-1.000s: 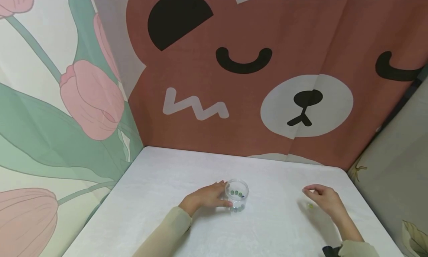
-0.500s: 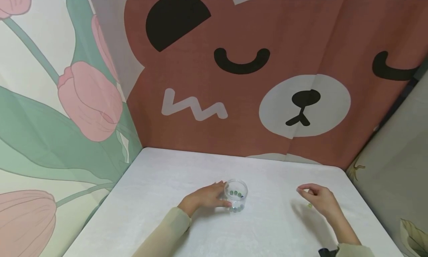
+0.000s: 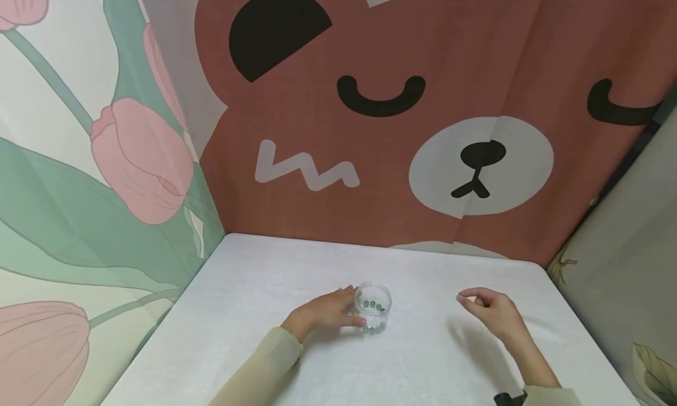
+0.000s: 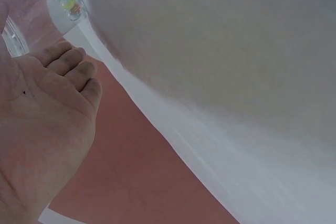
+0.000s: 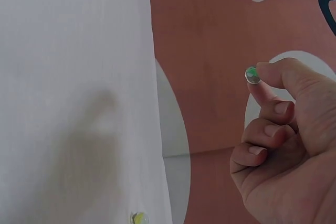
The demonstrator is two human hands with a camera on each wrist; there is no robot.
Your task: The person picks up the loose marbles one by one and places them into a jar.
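A clear round plastic jar [image 3: 373, 308] stands on the white table with several glass marbles in it. My left hand [image 3: 329, 309] grips the jar's left side, thumb in front and fingers behind. In the left wrist view the palm [image 4: 47, 114] shows, with part of the jar [image 4: 39, 14] and some colored marbles [image 4: 68, 1] at the top left. Over the table to the right of the jar, my right hand [image 3: 497, 315] pinches a clear and green marble [image 5: 252, 75] between thumb and index finger. Its other fingers are curled in toward the palm.
The white-covered table [image 3: 296, 265] carries a clear and yellow marble [image 5: 139, 217], seen in the right wrist view and hidden in the head view. Behind the table hangs a brown bear-print cloth [image 3: 301, 112]. A tulip-print cloth [image 3: 143, 159] borders the left side.
My right hand has moved left toward the jar with the marble pinched. The yellow marble on the table has gone out of sight behind it. The left hand and jar stay in place.
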